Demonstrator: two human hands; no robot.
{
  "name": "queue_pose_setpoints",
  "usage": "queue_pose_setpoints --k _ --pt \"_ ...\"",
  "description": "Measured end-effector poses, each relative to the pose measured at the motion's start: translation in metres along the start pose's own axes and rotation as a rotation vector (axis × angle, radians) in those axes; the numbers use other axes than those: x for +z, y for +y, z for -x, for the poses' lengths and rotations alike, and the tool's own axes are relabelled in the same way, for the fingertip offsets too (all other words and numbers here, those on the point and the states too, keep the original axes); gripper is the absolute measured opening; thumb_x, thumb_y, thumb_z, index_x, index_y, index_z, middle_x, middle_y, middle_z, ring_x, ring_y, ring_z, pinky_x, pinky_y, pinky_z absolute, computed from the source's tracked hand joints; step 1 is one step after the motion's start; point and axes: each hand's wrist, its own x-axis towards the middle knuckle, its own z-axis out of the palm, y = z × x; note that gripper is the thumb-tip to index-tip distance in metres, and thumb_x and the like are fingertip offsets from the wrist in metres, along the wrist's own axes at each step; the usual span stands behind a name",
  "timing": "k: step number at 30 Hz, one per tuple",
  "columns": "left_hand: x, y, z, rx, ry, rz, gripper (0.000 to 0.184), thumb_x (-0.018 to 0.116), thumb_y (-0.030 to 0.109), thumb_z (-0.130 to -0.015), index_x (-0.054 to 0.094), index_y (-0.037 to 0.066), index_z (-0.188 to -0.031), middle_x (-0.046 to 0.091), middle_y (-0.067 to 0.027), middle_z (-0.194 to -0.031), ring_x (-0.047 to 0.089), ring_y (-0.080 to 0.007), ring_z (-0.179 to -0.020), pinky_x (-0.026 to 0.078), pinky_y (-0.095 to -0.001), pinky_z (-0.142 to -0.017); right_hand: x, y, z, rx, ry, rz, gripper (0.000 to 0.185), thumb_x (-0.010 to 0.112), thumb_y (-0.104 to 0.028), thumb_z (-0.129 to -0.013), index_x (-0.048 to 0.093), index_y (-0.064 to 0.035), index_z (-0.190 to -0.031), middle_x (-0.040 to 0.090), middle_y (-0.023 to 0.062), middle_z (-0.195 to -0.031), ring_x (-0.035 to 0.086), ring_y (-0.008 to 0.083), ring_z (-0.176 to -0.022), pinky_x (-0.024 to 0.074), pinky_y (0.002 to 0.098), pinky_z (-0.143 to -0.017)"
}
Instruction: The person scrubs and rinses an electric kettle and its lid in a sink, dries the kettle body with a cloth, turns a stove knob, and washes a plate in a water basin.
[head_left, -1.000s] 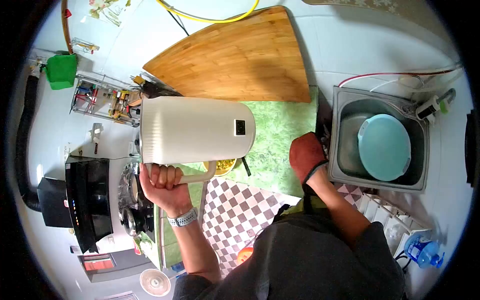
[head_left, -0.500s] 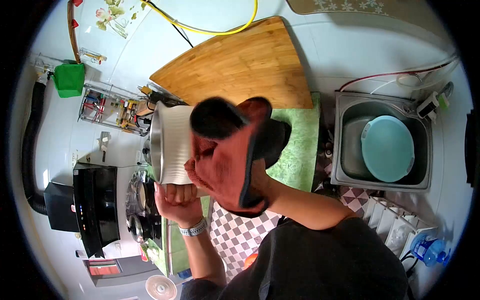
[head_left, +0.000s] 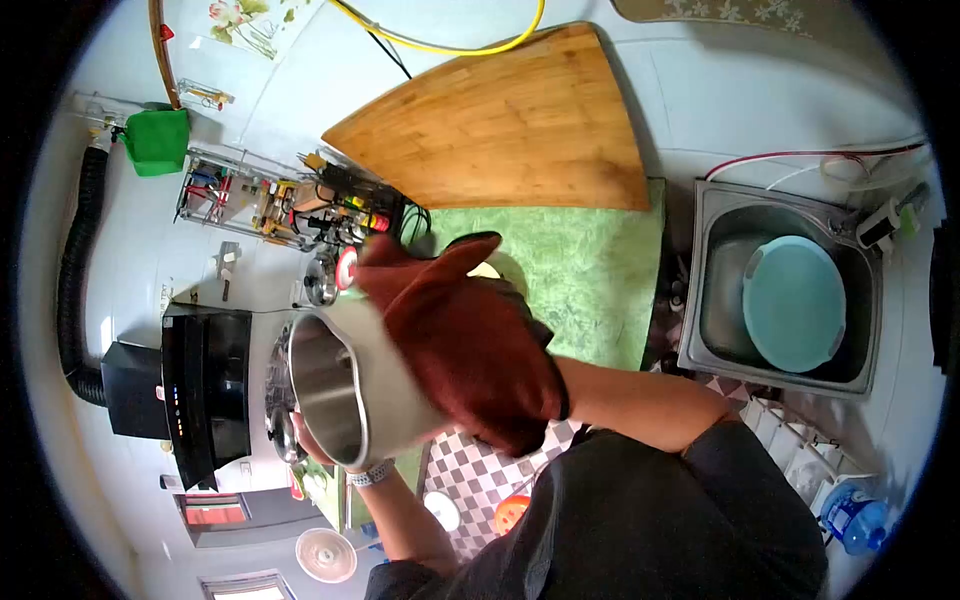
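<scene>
A cream pot [head_left: 392,372] with a steel inside is held in mid-air, tilted so its wavy-rimmed mouth faces left and partly towards me. My left hand [head_left: 311,441] supports it from the far side; only some fingers show past the rim, and a watch sits on that wrist. A dark red cloth [head_left: 465,345] with black edging covers my right hand [head_left: 566,388] and lies against the pot's outer wall. The fingers of that hand are hidden by the cloth, which bunches around them and is smeared by motion at its tip.
Behind the pot is a green counter [head_left: 590,270] with a wooden board [head_left: 510,125] leaning on the wall. A sink [head_left: 705,290] at right holds a pale blue basin [head_left: 795,305]. Wire racks [head_left: 250,205] with utensils, a pan lid [head_left: 321,279] and a range hood [head_left: 205,380] are at left.
The pot has turned, and its steel inside now shows. The cloth in my right hand has swung lower along the wall. My left hand has slipped behind the pot from view.
</scene>
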Motion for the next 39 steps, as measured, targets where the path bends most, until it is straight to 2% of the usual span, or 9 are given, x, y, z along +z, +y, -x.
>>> queue_pose_setpoints --k 6,15,18,21,24,26,29,33,39 --pt "-0.032 0.009 0.049 0.029 0.197 -0.026 0.065 0.047 0.048 -0.093 0.048 -0.004 -0.131 0.051 -0.0242 -0.133 0.057 -0.0375 -0.116 0.053 -0.0500 -0.094 0.012 -0.037 -0.027 -0.125 -0.098 -0.160 0.042 0.056 -0.028 -0.087 0.058 -0.0014 -0.120 0.063 0.0140 -0.114 0.061 0.0227 -0.104 0.0464 0.0341 -0.094" --pt "-0.077 0.039 0.105 0.125 0.471 -0.047 0.066 0.045 0.048 -0.094 0.046 -0.006 -0.131 0.050 -0.0252 -0.134 0.057 -0.0375 -0.114 0.053 -0.0508 -0.093 0.024 -0.030 -0.089 -0.057 -0.566 -0.595 0.044 0.052 -0.032 -0.086 0.061 0.0013 -0.114 0.067 0.0124 -0.102 0.064 0.0199 -0.097 0.0487 0.0316 -0.089" --pt "-0.091 0.026 0.118 0.147 0.611 -0.009 0.066 0.045 0.049 -0.094 0.046 -0.006 -0.131 0.049 -0.0256 -0.134 0.058 -0.0374 -0.113 0.053 -0.0511 -0.093 0.055 -0.022 -0.061 0.069 -0.452 -0.772 0.045 0.051 -0.033 -0.086 0.062 0.0023 -0.112 0.068 0.0119 -0.099 0.066 0.0189 -0.095 0.0494 0.0307 -0.088" --pt "-0.095 0.008 0.127 0.259 0.814 -0.026 0.060 0.050 0.043 -0.093 0.048 -0.006 -0.129 0.053 -0.0238 -0.130 0.059 -0.0346 -0.111 0.056 -0.0497 -0.089 0.096 -0.013 -0.022 0.213 -0.166 -0.922 0.049 0.033 -0.039 -0.103 0.057 -0.0002 -0.122 0.065 0.0095 -0.115 0.062 0.0156 -0.104 0.0485 0.0303 -0.091" --pt "-0.117 0.009 0.144 0.309 0.930 -0.376 0.057 0.058 0.040 -0.092 0.050 -0.003 -0.128 0.058 -0.0186 -0.128 0.059 -0.0318 -0.113 0.055 -0.0473 -0.091 0.145 -0.004 0.015 0.357 -0.139 -0.962 0.049 0.034 -0.040 -0.103 0.057 -0.0009 -0.122 0.064 0.0097 -0.114 0.062 0.0167 -0.103 0.0485 0.0317 -0.090" --pt "-0.111 0.016 0.151 0.200 0.956 -0.012 0.034 0.052 0.036 -0.094 0.061 0.004 -0.087 0.060 -0.0043 -0.063 0.052 -0.0135 -0.045 0.046 -0.0246 -0.038 0.180 0.002 0.053 0.473 -0.219 -0.979 0.049 0.035 -0.040 -0.102 0.057 -0.0014 -0.122 0.064 0.0098 -0.114 0.062 0.0175 -0.103 0.0485 0.0326 -0.089" --pt "-0.130 0.018 0.164 0.376 1.020 -0.040 0.028 0.049 0.023 -0.094 0.061 -0.001 -0.085 0.061 -0.0091 -0.063 0.035 -0.0104 -0.033 0.028 -0.0220 -0.027 0.224 0.002 0.113 0.636 -0.444 -1.024 0.048 0.036 -0.041 -0.102 0.057 -0.0021 -0.122 0.063 0.0100 -0.114 0.061 0.0186 -0.101 0.0485 0.0340 -0.087" --pt "-0.146 0.038 0.178 0.491 1.017 -0.135 0.030 0.047 0.028 -0.094 0.059 -0.001 -0.095 0.060 -0.0111 -0.077 0.041 -0.0145 -0.048 0.034 -0.0276 -0.039 0.260 -0.012 0.142 0.799 -0.609 -1.137 0.048 0.037 -0.042 -0.101 0.056 -0.0031 -0.122 0.063 0.0103 -0.113 0.061 0.0202 -0.100 0.0485 0.0358 -0.085" --pt "-0.163 0.100 0.188 0.683 0.933 -0.307 0.039 0.044 0.035 -0.096 0.055 0.000 -0.109 0.058 -0.0141 -0.097 0.049 -0.0206 -0.070 0.041 -0.0360 -0.058 0.302 -0.014 0.061 0.909 -0.446 -1.456 0.048 0.038 -0.043 -0.100 0.056 -0.0046 -0.122 0.061 0.0107 -0.112 0.060 0.0224 -0.098 0.0485 0.0385 -0.082"
